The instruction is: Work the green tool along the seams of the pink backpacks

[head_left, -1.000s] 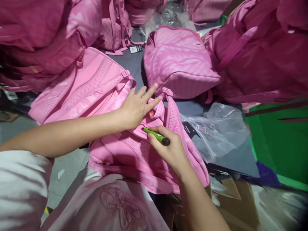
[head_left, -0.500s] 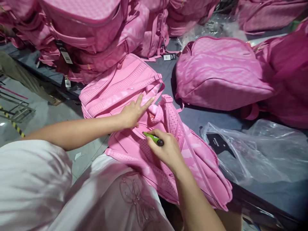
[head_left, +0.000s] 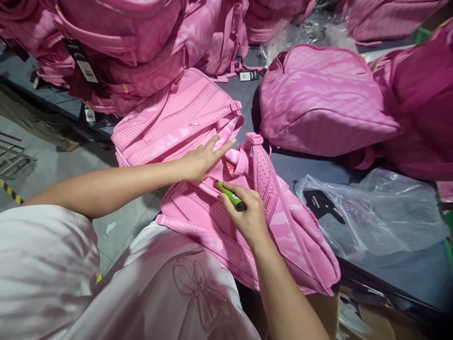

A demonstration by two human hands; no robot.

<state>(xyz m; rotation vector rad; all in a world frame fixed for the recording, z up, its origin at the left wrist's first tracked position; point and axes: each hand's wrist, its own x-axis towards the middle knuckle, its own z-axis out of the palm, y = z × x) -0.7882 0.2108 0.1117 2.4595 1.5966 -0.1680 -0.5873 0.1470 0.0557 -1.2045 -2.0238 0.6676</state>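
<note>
A pink backpack (head_left: 283,236) lies back-side up at the table's near edge, against my body. My left hand (head_left: 205,158) rests flat on its top near the carry handle (head_left: 244,158), fingers stretched out. My right hand (head_left: 247,215) is closed round a green tool with a black end (head_left: 230,195), its tip touching the backpack just below my left hand. A second pink backpack (head_left: 177,120) lies back-side up just beyond, under my left fingers.
Pink backpacks are piled at the left (head_left: 123,42), the back and the right (head_left: 417,104); one lies on its side (head_left: 318,104) on the grey table (head_left: 290,167). A crumpled clear plastic bag (head_left: 371,212) lies at the right. Concrete floor (head_left: 53,165) is at the left.
The view has shifted slightly. My left fingers have closed together and lie flatter on the backpack. The green tool's tip has moved up a little toward my left hand.
</note>
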